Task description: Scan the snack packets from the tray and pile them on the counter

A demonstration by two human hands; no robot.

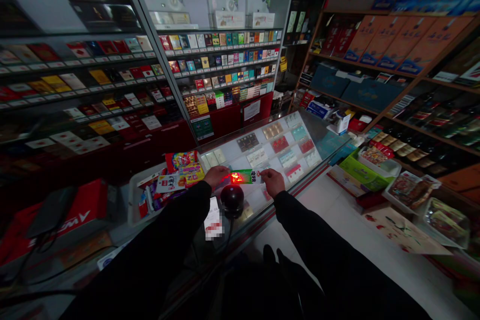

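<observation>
A green snack packet (245, 176) is stretched flat between my two hands, with red scanner light falling on its left part. My left hand (216, 177) is closed on its left end. The fingers of my right hand (272, 181) pinch the right end. Just below the packet a dark round barcode scanner (232, 200) stands on the glass counter. A phone with a lit white screen (213, 220) lies left of the scanner, part of its screen pixelated.
To the left, a white bin (135, 200) holds colourful snack bags. Cigarette packs lie under the glass counter (258, 147) and fill the wall shelves (225, 55). A red box (82, 215) sits at far left. Boxes and snack trays (408, 192) stand on the right.
</observation>
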